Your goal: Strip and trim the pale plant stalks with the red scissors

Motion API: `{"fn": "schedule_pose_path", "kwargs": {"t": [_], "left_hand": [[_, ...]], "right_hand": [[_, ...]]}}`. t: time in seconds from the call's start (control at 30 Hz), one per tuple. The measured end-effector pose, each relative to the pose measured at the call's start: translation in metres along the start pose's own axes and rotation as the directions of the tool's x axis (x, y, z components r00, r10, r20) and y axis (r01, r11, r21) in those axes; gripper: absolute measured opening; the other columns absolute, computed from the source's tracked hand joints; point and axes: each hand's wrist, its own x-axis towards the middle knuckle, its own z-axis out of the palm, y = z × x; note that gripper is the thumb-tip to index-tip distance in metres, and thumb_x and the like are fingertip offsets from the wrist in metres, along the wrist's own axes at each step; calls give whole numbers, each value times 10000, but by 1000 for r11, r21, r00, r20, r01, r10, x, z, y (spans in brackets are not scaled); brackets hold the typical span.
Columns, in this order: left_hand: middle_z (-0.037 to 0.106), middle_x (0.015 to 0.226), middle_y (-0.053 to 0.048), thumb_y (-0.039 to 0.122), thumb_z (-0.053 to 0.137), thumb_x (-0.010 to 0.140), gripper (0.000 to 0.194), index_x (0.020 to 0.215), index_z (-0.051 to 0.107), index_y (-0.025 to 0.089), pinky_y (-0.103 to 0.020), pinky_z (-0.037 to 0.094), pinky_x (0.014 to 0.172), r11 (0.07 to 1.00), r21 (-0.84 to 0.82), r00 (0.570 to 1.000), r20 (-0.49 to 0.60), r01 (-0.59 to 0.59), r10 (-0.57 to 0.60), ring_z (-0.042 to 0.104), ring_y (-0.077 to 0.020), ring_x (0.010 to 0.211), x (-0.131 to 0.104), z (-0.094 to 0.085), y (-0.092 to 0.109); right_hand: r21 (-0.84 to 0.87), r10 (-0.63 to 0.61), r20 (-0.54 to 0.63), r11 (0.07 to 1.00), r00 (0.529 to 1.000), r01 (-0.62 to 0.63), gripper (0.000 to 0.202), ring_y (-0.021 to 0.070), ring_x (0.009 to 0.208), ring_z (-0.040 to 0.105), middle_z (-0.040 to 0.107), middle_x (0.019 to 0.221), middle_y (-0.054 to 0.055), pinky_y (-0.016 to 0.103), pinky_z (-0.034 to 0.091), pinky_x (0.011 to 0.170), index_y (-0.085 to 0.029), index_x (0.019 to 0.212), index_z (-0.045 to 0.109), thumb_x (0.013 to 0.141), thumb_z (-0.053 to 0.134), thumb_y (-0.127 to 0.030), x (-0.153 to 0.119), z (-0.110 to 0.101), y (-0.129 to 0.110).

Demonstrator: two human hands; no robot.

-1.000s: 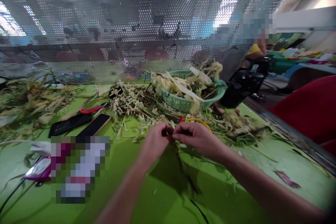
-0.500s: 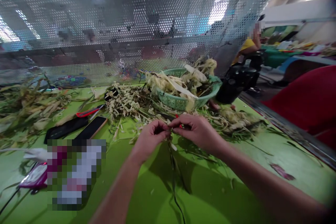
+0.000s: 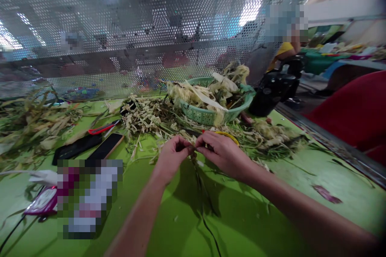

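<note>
Above the green tabletop (image 3: 169,225), my left hand (image 3: 173,156) and my right hand (image 3: 221,152) meet fingertip to fingertip, both pinched on a thin dried plant strand (image 3: 197,172). Its pale upper end sits between the fingers, partly hidden by them. Dark narrow lengths trail down from there toward the near edge. Just behind my right hand, a red and yellow handle (image 3: 229,135) shows in part, probably of scissors. Cut dried plant bits (image 3: 147,118) lie heaped beyond my left hand.
A green basket (image 3: 202,116) of pale fibres and husks stands behind the hands, with a black container (image 3: 271,90) to its right. At left lie a red cutter knife (image 3: 102,128), a phone (image 3: 105,147), a purple device (image 3: 40,200) and dried leaves (image 3: 30,124). A perforated metal panel (image 3: 135,28) rises behind.
My right hand has shifted slightly, and more of the yellow handle behind it shows. Both hands keep their pinch, and the trailing dark strand has swung a little to the right.
</note>
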Motion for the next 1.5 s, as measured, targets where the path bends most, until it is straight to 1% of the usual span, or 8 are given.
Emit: {"fn": "schedule_pose_path", "kwargs": {"t": [0.17,0.37,0.53,0.63,0.77,1.07,1.3,1.5], "left_hand": [[607,701,4,197,695,657,143,752,605,137,-236,412,652,1000,-6,999,-45,17,-17,536,-104,670,0,-1,2],[591,677,20,161,683,633,145,751,601,138,-217,403,622,1000,-14,997,-71,10,-11,524,-89,637,-1,0,3],[592,698,17,176,671,651,151,781,602,144,-211,393,598,999,36,998,-65,-7,10,514,-87,624,-1,0,3],[604,726,10,162,654,655,140,785,605,148,-217,410,621,996,86,997,-68,-34,40,526,-93,649,-1,1,4],[623,734,-2,145,631,663,115,776,614,152,-232,433,658,984,152,992,-66,-93,104,551,-109,682,-2,3,6],[670,778,-18,107,586,696,138,813,636,161,-262,460,715,928,328,979,-34,-178,200,594,-131,722,-5,5,5],[665,864,-38,81,564,744,177,857,638,195,-287,422,742,794,546,940,-32,-268,340,587,-170,795,-9,8,2],[647,859,-37,99,541,800,147,863,626,202,-277,398,738,756,568,913,-16,-326,407,569,-173,805,-10,8,4]], "right_hand": [[123,97,66,987,993,-104,72,141,699,562,652,791,13,241,379,632,-196,846,608,850,536,-204,0,3,2],[339,219,216,897,951,-284,84,95,530,487,581,683,-25,207,321,493,-193,850,576,856,504,-237,-2,-3,2],[129,131,84,982,988,-141,278,120,605,474,535,632,-3,228,320,550,-173,644,573,868,524,-331,0,-10,0],[83,141,-24,987,990,-139,151,132,650,515,602,708,10,234,345,593,-181,747,616,836,577,-296,1,-7,0],[133,161,-28,979,987,-156,101,122,606,530,650,726,-7,226,360,590,-203,881,650,803,594,-232,0,3,3],[-4,103,-81,995,991,-103,71,135,623,528,625,694,12,233,337,592,-177,764,609,788,551,-143,-2,17,3],[101,163,-60,982,985,-157,81,118,585,499,605,660,-14,222,324,562,-183,757,604,760,544,-129,-2,20,3],[269,153,-63,954,986,-131,60,143,678,579,654,750,3,236,397,618,-195,828,596,809,541,-178,0,16,7]]}}
